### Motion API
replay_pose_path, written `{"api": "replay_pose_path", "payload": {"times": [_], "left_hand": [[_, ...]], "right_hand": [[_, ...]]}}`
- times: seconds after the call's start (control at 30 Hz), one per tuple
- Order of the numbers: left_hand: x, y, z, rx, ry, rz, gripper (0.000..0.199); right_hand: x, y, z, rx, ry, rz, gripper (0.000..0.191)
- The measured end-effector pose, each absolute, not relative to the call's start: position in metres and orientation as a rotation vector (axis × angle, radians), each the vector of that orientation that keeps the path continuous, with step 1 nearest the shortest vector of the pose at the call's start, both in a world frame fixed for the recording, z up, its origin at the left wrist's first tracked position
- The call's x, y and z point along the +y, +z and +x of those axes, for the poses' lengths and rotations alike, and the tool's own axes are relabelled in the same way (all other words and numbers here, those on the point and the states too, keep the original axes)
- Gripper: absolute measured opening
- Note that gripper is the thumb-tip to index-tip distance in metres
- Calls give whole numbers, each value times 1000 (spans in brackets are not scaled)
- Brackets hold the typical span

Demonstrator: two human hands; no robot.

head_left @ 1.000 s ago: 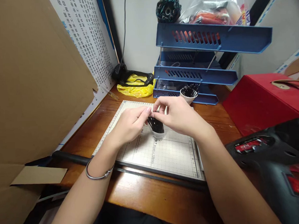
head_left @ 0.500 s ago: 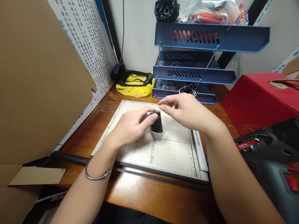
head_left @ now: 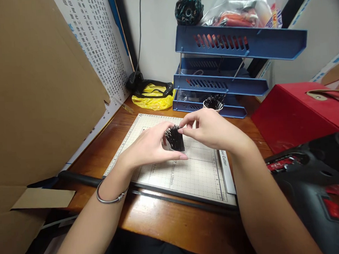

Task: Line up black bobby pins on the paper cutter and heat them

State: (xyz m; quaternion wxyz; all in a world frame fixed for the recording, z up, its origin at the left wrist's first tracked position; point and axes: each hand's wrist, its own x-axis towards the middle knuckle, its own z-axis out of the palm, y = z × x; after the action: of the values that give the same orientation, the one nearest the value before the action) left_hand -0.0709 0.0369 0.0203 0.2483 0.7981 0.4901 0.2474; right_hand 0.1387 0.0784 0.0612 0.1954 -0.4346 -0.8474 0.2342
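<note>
Curving the left hand [head_left: 149, 145] around a clear cup [head_left: 170, 146] of black sticks [head_left: 176, 139], on the white paper cutter [head_left: 194, 175] mid-frame. Spreading those fingers wide, thumb in front; not showing any sure grip. Holding the right hand [head_left: 181, 128] nearer the stick tops, 2 fingertips almost meeting; not showing clearly any stick between. Lying just down and left of these: the sticks, standing long ways up, leaning toward the upper left of the frame.

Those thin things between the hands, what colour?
The thin things are mostly black, in the head view.
</note>
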Motion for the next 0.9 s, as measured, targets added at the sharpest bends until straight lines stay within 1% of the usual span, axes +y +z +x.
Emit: {"api": "replay_pose_path", "payload": {"times": [0.1,0.17,0.27,0.4,0.5,0.67,0.77,0.9], "left_hand": [[36,17,-69,1347,699,2140,75],[36,15,-68,1353,780,2161,77],[37,11,-67,1364,989,2217,79],[39,6,-66,1316,1341,2249,79],[40,4,-64,1221,1532,2251,78],[41,1,-62,1216,1649,2245,79],[41,-2,-63,1184,1670,2280,79],[42,-5,-65,1200,1693,2358,79]], "right_hand": [[78,61,139,-2357,649,-1201,13],[77,61,139,-2322,624,-1171,12],[76,63,138,-2216,524,-1078,17],[70,68,137,-2089,374,-993,12],[65,74,138,-2095,388,-999,13],[56,83,137,-2191,547,-1053,20],[54,84,137,-2204,562,-1068,22],[53,85,138,-2220,545,-1067,21]]}}
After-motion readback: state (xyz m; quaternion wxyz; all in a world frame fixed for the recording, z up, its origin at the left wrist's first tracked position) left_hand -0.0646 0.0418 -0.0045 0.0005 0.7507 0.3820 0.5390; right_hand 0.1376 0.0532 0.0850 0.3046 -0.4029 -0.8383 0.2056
